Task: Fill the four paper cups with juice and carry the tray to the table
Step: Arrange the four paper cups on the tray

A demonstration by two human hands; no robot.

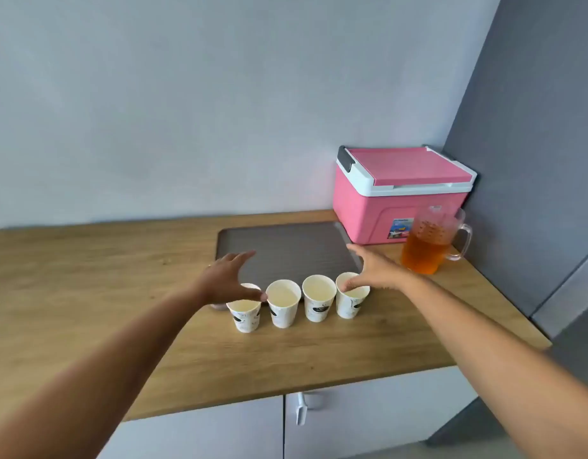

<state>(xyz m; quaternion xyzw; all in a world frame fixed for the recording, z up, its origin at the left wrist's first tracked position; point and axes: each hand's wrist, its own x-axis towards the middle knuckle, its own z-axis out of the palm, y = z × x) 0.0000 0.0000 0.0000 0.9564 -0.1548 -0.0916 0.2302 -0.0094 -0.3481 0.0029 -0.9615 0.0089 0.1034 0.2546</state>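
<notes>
Wood-grain laminate table along a pale wall, white cabinet doors below.

Pink plastic cooler box with a white-rimmed lid at the back right corner, lid down.

Flat grey rectangular tray with a low raised rim lies on the table just left of the cooler, nothing on it. Looks stiff and light now; once loaded it will want a hold on both short edges, kept level.

Clear plastic measuring jug with a side handle stands in front of the cooler, right of the tray, roughly half full of amber juice. Likely the heaviest item; take it by the handle, which faces right.

Four white paper cups with dark printed marks stand upright in a row along the tray's near edge, on the table, not on the tray. All look empty. Thin-walled and easily crushed or tipped; hold at mid-wall, lightly.

Left hand spread wide, fingers extended over the tray's near left corner, thumb by the rims of the two leftmost cups; grip open, holding nothing. Right hand likewise splayed over the rightmost cup, fingertips at its rim; grip open, nothing held.

Hard to read: the leftmost cup's far rim is hidden behind the left hand, a small dark object beside it is unidentifiable, and the cooler's label is blurred.
</notes>
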